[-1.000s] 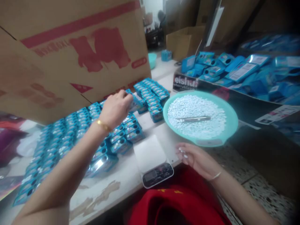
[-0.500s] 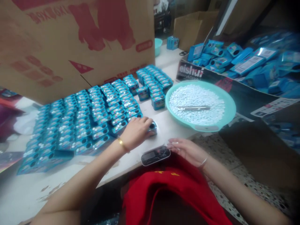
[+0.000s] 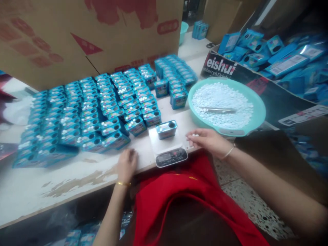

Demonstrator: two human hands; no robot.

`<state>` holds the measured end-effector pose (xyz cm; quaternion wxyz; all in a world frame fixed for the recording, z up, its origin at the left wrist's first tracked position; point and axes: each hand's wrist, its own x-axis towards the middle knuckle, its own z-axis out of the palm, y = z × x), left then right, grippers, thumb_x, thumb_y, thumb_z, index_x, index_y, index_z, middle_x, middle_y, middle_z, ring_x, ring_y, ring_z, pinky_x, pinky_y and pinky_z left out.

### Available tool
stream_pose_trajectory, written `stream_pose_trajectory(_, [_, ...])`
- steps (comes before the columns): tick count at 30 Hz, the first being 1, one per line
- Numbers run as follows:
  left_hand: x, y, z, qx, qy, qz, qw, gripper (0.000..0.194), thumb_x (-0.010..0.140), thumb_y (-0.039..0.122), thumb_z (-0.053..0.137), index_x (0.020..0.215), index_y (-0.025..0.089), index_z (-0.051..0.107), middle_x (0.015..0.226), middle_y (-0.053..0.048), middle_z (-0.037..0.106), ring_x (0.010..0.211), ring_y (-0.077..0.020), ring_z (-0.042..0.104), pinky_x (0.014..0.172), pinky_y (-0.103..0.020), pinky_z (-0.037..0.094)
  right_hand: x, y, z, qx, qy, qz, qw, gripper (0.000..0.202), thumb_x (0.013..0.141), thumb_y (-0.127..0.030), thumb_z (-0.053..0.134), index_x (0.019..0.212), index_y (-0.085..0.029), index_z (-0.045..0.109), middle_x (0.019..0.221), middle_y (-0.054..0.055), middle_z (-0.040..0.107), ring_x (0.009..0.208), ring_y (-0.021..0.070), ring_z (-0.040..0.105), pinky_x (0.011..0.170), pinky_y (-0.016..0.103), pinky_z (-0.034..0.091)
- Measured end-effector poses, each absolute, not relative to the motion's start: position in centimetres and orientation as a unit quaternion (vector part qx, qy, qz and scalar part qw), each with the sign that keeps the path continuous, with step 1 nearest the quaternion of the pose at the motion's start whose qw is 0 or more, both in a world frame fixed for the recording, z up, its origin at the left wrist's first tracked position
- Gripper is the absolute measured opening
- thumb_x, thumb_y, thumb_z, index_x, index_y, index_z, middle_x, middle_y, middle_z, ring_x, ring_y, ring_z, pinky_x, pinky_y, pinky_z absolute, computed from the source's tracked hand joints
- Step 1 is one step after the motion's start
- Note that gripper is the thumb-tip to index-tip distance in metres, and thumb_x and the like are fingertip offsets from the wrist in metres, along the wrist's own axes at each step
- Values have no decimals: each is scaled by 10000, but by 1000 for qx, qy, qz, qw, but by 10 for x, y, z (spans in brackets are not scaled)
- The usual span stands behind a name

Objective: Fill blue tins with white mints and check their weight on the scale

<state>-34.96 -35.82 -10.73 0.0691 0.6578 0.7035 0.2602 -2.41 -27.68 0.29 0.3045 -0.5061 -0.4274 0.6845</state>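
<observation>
A blue box with a dark round hole (image 3: 166,129) stands on the white plate of a small digital scale (image 3: 171,158), with a few white pieces on its top. My left hand (image 3: 127,164) rests at the table's front edge, left of the scale, its fingers curled in and nothing visible in them. To the right of the scale, my right hand (image 3: 208,140) pinches a few small white tablets (image 3: 195,135) at its fingertips. Beyond that hand sits a mint-green bowl (image 3: 259,114) full of white tablets (image 3: 221,97), with a metal strip-like tool (image 3: 217,110) lying on them.
Rows of blue boxes (image 3: 105,99), many with white tablets on top, cover the table's (image 3: 77,184) left and middle. A large cardboard carton (image 3: 138,41) stands behind them. At right, a dark printed carton (image 3: 238,80) holds a heap of blue boxes (image 3: 289,63).
My left hand has let go of the box on the scale and drawn back left to the table edge. My right hand still pinches the tablets. The camera view has shifted.
</observation>
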Motion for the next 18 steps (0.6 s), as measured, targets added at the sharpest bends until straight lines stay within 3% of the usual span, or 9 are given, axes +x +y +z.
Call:
stream_pose_trajectory(5, [-345,-368,-126,674,692,259,-11,188,903,310,467,965,176,584,999,-118,609,957,-252,558,846,-400,447,-50,-241,44,-484,-638,546,248,77,783,-177,645,841,-128,655,537,-23,612,478,77,521,506,213,421])
stream_pose_trajectory(9, [-347,-367,-128,680,683,267,-16,168,898,293,477,976,190,584,993,-110,608,949,-254,556,833,-395,440,-74,-222,48,-491,-744,414,184,82,803,-112,583,814,-129,662,525,-27,582,479,81,515,506,216,402])
stream_pose_trajectory(14, [-350,-368,-131,681,679,274,-23,166,893,293,486,979,192,586,990,-110,611,926,-255,549,815,-392,433,-92,-213,45,-477,-837,249,97,101,791,-72,602,811,-125,685,780,55,655,720,147,586,701,274,438])
stream_pose_trajectory(18, [-350,-368,-132,682,678,273,-21,168,897,294,485,983,189,584,991,-110,612,925,-254,545,815,-392,433,-96,-213,48,-460,-866,189,48,155,776,-107,651,925,-119,688,919,102,632,864,206,574,805,318,433])
